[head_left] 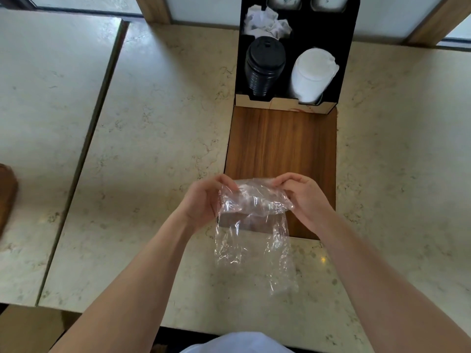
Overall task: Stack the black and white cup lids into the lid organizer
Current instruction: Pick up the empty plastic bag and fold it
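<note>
A black lid organizer (346,59) stands at the back of a wooden tray (280,141). Its front left slot holds a stack of black lids (265,64); the front right slot holds a stack of white lids (312,75). Near the tray's front edge, my left hand (204,200) and my right hand (303,197) each pinch the top of a clear, crumpled plastic bag (254,225). The bag hangs down between them and looks empty.
Crumpled white paper or plastic (267,22) fills a compartment behind the lid stacks. Two white containers (303,1) sit at the organizer's far end. The marble counter (153,128) has a seam on the left. A brown wooden object (6,194) shows at the left edge.
</note>
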